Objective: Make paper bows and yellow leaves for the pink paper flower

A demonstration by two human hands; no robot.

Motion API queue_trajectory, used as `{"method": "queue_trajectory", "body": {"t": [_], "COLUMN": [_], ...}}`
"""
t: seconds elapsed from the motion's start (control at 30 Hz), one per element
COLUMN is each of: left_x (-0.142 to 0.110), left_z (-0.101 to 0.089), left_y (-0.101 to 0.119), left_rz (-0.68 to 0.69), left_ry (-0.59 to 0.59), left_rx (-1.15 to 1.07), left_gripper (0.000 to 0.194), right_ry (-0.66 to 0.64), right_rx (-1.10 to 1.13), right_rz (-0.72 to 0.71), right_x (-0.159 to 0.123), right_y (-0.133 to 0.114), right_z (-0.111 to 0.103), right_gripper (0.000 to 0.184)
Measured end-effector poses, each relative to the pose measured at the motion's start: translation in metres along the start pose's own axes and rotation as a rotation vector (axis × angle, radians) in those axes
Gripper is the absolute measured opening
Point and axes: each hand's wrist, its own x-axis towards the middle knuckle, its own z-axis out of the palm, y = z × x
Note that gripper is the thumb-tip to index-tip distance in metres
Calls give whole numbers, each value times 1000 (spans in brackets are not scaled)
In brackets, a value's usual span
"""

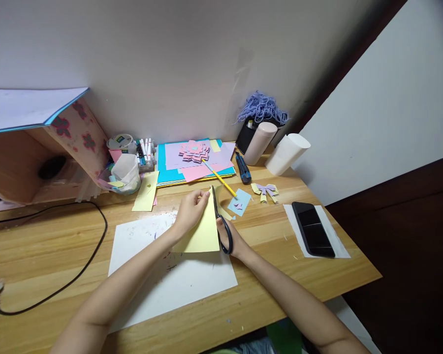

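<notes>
A sheet of yellow paper (200, 235) is pinched in my left hand (190, 210), near its upper edge. My right hand (236, 239) grips black-handled scissors (226, 235), whose blades lie along the sheet's right side with the tips pointing away from me. A curved yellow strip (223, 205) hangs to the right of the blades. Beneath the yellow paper lies a white sheet (140, 275) with pen marks. Just beyond the scissors sit a small blue paper square (239, 201) and a yellow pencil (225, 183) topped by a pink layered paper flower (195, 151).
A paper bow (266, 191), a box cutter (242, 168) and a phone (313, 229) lie to the right. Colored paper (164, 164) is stacked against the wall. Markers (145, 151), a waste-filled cup (123, 174), a cardboard box (76, 137) and a black cable (103, 236) are left.
</notes>
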Motion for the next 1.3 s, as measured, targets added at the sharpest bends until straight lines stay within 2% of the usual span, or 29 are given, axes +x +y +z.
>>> {"method": "queue_trajectory", "body": {"t": [0.23,0.9,1.03,1.17,1.3], "left_x": [-1,0,3,6,8], "left_z": [-1,1,1,-2,-3], "left_y": [3,0,-6,-11,-13], "left_rz": [-22,-14,3,7,5], "left_ry": [-4,-6,26,98,123], "left_rx": [-18,-42,-10,19,57], "left_gripper": [35,35,35,33,34], "right_ry": [44,89,106,28,55], "right_rx": [-73,-33,34,156,138], "right_rz": [-34,-33,31,160,138], "right_x": [1,-2,1,4,4], "right_y": [3,1,3,-4,-16], "right_z": [0,2,1,-2,-5], "right_gripper": [66,50,50,46,39]}}
